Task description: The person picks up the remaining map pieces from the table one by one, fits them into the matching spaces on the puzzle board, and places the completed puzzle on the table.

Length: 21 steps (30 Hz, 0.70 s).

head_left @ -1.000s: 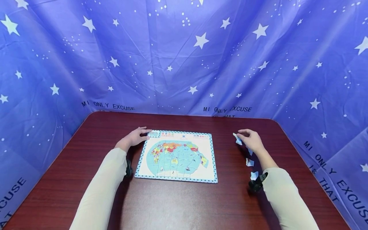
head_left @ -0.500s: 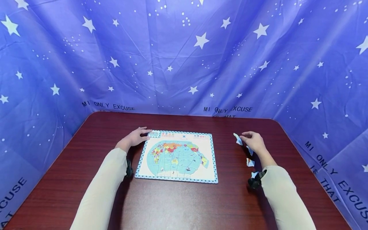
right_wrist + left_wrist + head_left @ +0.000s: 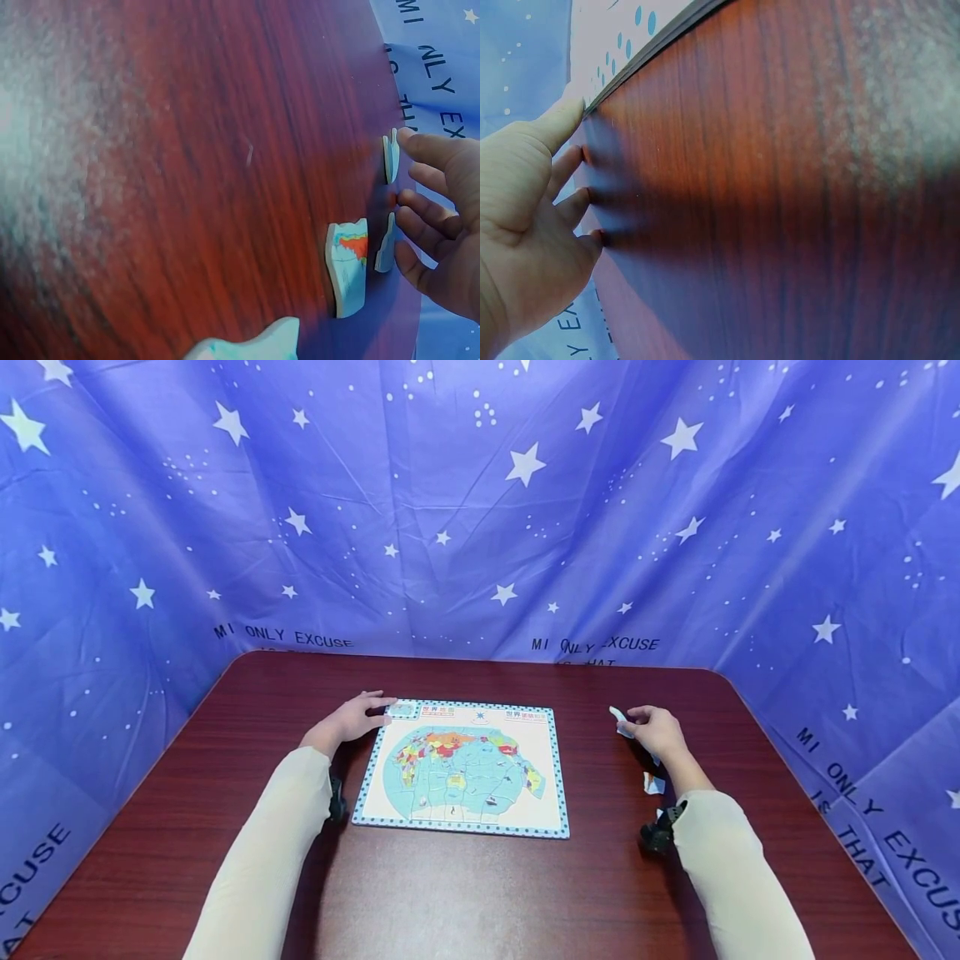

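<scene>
Left grip (image 3: 347,718): wide, fingers loose, and we see it touching the far-left corner of the map board (image 3: 551,793).
Map board: flat on the tabletop (image 3: 465,893), just right of that left grip.
Right grip (image 3: 660,731): narrow, fingertips right at a pale piece (image 3: 618,718); we cannot tell whether they pinch it.
Loose pieces: we spot an orange-marked piece (image 3: 349,270) on our side of the right grip, a bluish piece (image 3: 251,346) nearer still.
</scene>
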{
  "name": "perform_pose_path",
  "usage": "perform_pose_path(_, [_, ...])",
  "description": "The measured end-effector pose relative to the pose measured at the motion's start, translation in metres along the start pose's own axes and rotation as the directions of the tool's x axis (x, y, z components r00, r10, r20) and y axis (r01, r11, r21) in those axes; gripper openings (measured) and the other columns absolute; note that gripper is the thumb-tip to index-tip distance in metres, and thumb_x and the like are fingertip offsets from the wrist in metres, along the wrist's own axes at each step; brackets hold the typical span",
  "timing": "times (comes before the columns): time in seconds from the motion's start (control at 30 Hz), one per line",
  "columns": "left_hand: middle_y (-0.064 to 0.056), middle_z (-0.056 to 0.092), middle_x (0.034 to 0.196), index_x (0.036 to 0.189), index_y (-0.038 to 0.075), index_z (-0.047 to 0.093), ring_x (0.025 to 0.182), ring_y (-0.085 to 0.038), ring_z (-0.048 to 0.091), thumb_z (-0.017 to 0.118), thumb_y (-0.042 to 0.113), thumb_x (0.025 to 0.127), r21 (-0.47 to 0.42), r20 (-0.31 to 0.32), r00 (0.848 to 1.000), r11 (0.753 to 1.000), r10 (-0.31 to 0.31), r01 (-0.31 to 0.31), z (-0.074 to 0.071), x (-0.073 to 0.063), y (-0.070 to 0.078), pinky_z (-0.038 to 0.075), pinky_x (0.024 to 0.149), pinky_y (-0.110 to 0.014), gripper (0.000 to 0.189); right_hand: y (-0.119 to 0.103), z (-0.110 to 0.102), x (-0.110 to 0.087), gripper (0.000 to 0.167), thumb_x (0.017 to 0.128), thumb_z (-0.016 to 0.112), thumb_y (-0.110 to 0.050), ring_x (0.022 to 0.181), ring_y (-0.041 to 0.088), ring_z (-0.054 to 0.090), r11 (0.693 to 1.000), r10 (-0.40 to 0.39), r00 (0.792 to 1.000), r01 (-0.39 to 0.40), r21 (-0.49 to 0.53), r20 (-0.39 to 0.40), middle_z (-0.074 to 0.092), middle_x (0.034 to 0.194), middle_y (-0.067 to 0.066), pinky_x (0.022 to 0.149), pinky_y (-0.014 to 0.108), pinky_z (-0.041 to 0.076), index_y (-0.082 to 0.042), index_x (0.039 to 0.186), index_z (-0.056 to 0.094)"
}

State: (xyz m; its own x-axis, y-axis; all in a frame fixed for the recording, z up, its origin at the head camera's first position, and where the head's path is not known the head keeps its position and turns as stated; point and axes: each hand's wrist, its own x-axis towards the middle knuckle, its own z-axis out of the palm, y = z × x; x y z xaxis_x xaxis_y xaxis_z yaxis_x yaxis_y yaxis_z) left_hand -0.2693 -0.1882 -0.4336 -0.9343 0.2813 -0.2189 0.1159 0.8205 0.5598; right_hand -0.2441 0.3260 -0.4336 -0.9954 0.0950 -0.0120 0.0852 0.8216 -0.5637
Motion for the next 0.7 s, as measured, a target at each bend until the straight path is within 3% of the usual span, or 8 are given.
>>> perform_pose_path(0.33, [-0.017, 0.016, 0.156, 0.145, 0.014, 0.037, 0.144, -0.042, 0.0, 0.051, 0.026, 0.097, -0.002, 0.0, 1.0, 1.0, 0.004, -0.004, -0.0003, -0.0007, 0.0003, 0.014, 0.112, -0.061, 0.051, -0.0021, 0.0015, 0.0024, 0.047, 0.087, 0.065, -0.029, 0.089, 0.031, 0.059, 0.999, 0.029, 0.999, -0.028, -0.042, 0.021, 0.064, 0.108, 0.024, 0.073, 0.04, 0.048, 0.004, 0.121, 0.059])
perform_pose_path(0.7, [-0.017, 0.016, 0.156, 0.145, 0.014, 0.037, 0.144, -0.041, 0.0, 0.05, 0.027, 0.098, 0.001, 0.006, 1.0, 1.0, 0.0, 0.0, -0.0003, -0.0019, 0.0014, 0.013, 0.112, -0.061, 0.051, -0.0061, 0.0024, 0.0042, 0.041, 0.088, 0.064, -0.023, 0.088, 0.031, 0.06, 0.999, 0.052, 0.997, -0.052, -0.009, 0.051, 0.066, 0.104, 0.024, 0.073, 0.039, 0.049, 0.006, 0.116, 0.061])
